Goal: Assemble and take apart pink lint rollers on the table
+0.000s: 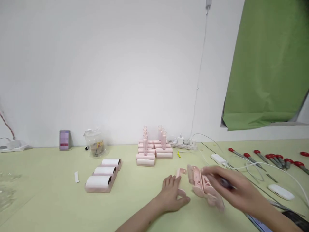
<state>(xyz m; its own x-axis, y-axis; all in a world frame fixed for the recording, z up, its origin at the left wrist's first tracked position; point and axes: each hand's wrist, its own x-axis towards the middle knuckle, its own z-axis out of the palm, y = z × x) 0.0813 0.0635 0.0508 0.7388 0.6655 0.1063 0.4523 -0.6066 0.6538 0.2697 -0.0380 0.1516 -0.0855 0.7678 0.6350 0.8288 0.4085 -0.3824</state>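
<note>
Fingers spread, my left hand (pixel 172 193) lies on the table against a pink plastic piece (pixel 182 171). My right hand (pixel 225 182) is to the right, blurred by motion, its fingers at the upper end of a cluster of pink plastic parts (pixel 198 181). A dark object (pixel 226 183) shows at my right palm. Whether the right fingers grip the pink parts cannot be made out. Further back, pink rollers (pixel 145 159) stand in two rows, some with upright handles (pixel 145 145). White rolls (pixel 99 182) in pink holders sit in a slanting row on the left.
Several red-handled tools (pixel 246 155) lie at the right, beside white cables, a white oval device (pixel 280 192) and a phone (pixel 259 224). A power strip (pixel 184 146) runs along the wall. A clear bag (pixel 96 148) and a small box (pixel 64 140) stand at the back left.
</note>
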